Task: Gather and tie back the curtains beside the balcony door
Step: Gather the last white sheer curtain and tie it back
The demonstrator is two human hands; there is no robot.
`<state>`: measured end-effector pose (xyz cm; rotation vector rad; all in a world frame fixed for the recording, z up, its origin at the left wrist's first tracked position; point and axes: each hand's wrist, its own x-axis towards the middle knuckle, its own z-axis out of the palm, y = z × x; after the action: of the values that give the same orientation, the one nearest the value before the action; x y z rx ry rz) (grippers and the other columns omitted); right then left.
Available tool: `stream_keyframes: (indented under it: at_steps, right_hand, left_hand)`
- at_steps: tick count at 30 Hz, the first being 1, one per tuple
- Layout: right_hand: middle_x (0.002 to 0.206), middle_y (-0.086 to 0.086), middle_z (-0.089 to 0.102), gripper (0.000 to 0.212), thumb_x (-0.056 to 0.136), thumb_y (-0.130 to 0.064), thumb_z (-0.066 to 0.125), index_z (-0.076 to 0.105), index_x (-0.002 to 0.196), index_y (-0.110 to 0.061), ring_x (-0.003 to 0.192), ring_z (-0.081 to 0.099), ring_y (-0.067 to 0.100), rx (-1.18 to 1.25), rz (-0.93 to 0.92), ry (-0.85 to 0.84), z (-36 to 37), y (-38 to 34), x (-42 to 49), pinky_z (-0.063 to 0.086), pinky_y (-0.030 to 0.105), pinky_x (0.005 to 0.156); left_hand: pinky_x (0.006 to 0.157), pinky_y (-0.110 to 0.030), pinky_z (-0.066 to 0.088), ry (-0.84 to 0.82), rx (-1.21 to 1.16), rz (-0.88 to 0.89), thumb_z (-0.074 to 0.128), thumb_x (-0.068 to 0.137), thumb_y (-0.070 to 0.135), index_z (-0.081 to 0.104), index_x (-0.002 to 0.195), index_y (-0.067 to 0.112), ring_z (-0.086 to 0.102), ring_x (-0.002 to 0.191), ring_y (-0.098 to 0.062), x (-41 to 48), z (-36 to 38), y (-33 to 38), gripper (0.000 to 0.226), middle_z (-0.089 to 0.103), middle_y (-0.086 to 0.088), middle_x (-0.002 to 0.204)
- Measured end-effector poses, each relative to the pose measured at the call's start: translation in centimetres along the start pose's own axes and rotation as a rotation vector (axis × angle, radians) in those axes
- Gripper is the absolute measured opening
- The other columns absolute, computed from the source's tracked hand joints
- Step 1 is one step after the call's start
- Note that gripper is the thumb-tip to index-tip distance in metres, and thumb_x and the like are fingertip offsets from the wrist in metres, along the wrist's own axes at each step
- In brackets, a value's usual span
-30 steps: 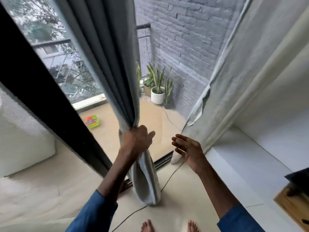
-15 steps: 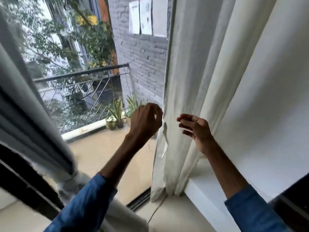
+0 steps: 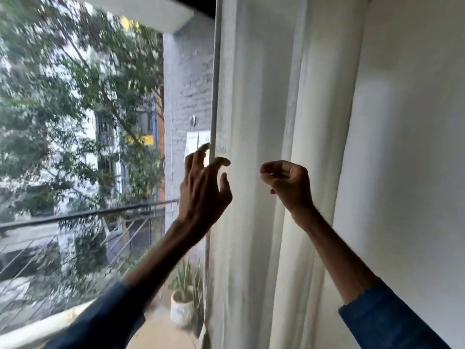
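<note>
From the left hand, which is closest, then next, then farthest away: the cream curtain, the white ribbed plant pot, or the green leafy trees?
Counting from the left hand:
1. Cream fabric curtain, right at the fingertips, just to the right.
2. White ribbed plant pot, down below on the balcony floor.
3. Green leafy trees, far outside to the left, past the black metal railing.

We see one long, cream-white curtain (image 3: 264, 122). It hangs loose and straight down in tall, soft folds, from the top of the view to the bottom. Its left edge runs down right beside the glass door (image 3: 100, 159). Its right side lies against the white wall (image 3: 415, 147).
</note>
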<state>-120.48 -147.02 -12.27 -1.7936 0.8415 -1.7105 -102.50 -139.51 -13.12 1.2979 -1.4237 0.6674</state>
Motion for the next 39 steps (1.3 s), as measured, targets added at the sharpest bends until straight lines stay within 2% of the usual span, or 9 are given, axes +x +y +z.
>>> stream_keyframes:
  at_steps: [6,12,19,23,27,29,31,36,39]
  right_hand:
    - [0.087,-0.015,0.074,0.012,0.079,-0.021,0.076,0.074,0.091,-0.022,0.077,0.068,0.001,-0.250,-0.359,0.244,-0.9,-4.9,10.2,0.054,0.022,0.077]
    - [0.113,-0.008,0.065,0.046,0.078,-0.041,0.080,0.063,0.116,-0.021,0.101,0.060,0.014,-0.393,-0.461,0.426,-2.0,-8.3,19.6,0.049,0.033,0.093]
    - [0.146,0.013,0.047,0.094,0.083,-0.061,0.070,0.035,0.149,-0.003,0.136,0.044,0.029,-0.373,-0.343,0.234,-2.3,-13.5,27.1,0.037,0.035,0.108]
    - [0.133,0.013,0.059,0.078,0.083,-0.056,0.072,0.051,0.137,-0.004,0.127,0.053,0.027,-0.243,-0.371,0.289,-2.4,-16.1,31.2,0.041,0.032,0.101]
    - [0.100,0.010,0.067,0.028,0.082,-0.034,0.069,0.067,0.098,-0.012,0.106,0.065,0.033,-0.256,-0.408,0.330,-2.2,-17.9,33.9,0.043,0.028,0.078]
    - [0.079,0.007,0.057,0.014,0.078,-0.029,0.062,0.058,0.075,-0.016,0.091,0.068,0.036,-0.272,-0.428,0.319,-2.2,-18.6,34.5,0.040,0.026,0.069]
    - [0.074,0.005,0.050,0.026,0.079,-0.024,0.060,0.044,0.061,-0.016,0.085,0.067,0.037,-0.292,-0.459,0.311,-1.8,-19.1,34.5,0.039,0.025,0.068]
    - [0.077,0.011,0.054,0.038,0.084,-0.021,0.059,0.030,0.059,-0.021,0.089,0.066,0.037,-0.253,-0.441,0.323,-1.2,-19.1,33.7,0.038,0.026,0.070]
    - [0.097,0.016,0.064,0.010,0.088,-0.018,0.058,0.056,0.077,-0.020,0.103,0.063,0.039,-0.258,-0.463,0.351,-1.9,-18.9,33.4,0.044,0.030,0.078]
  left_hand:
    - [0.087,-0.039,0.048,0.209,0.000,0.131,0.065,0.081,0.011,0.063,0.111,0.020,0.046,0.127,-0.027,12.0,-0.4,1.0,0.032,0.049,-0.009,0.140]
    - [0.073,-0.033,0.048,0.374,-0.039,0.259,0.063,0.079,0.008,0.053,0.116,0.020,0.053,0.109,-0.021,21.9,-1.4,3.4,0.040,0.052,-0.001,0.124]
    - [0.066,-0.033,0.041,0.497,0.037,0.286,0.065,0.080,0.012,0.046,0.125,0.017,0.055,0.101,-0.025,29.1,-2.8,6.1,0.050,0.049,-0.007,0.122]
    - [0.070,-0.032,0.040,0.559,0.152,0.288,0.066,0.080,0.017,0.044,0.127,0.016,0.055,0.104,-0.024,31.7,-3.3,7.1,0.052,0.050,-0.007,0.122]
    - [0.071,-0.037,0.042,0.579,0.282,0.214,0.066,0.084,0.031,0.039,0.134,0.014,0.055,0.111,-0.028,34.3,-4.3,8.3,0.059,0.049,-0.009,0.127]
    - [0.081,-0.044,0.046,0.557,0.399,0.130,0.063,0.086,0.042,0.035,0.138,0.009,0.049,0.121,-0.032,35.3,-4.3,9.1,0.068,0.044,-0.012,0.134]
    - [0.089,-0.048,0.044,0.507,0.501,0.075,0.058,0.089,0.050,0.037,0.136,0.006,0.043,0.126,-0.033,35.8,-4.3,9.9,0.068,0.041,-0.013,0.137]
    - [0.085,-0.043,0.046,0.473,0.719,0.036,0.060,0.090,0.036,0.054,0.116,0.008,0.046,0.119,-0.033,36.7,-4.8,10.8,0.039,0.052,-0.015,0.122]
    - [0.083,-0.042,0.047,0.476,0.732,-0.025,0.062,0.088,0.023,0.058,0.111,0.009,0.047,0.118,-0.033,37.3,-5.5,10.7,0.028,0.054,-0.014,0.117]
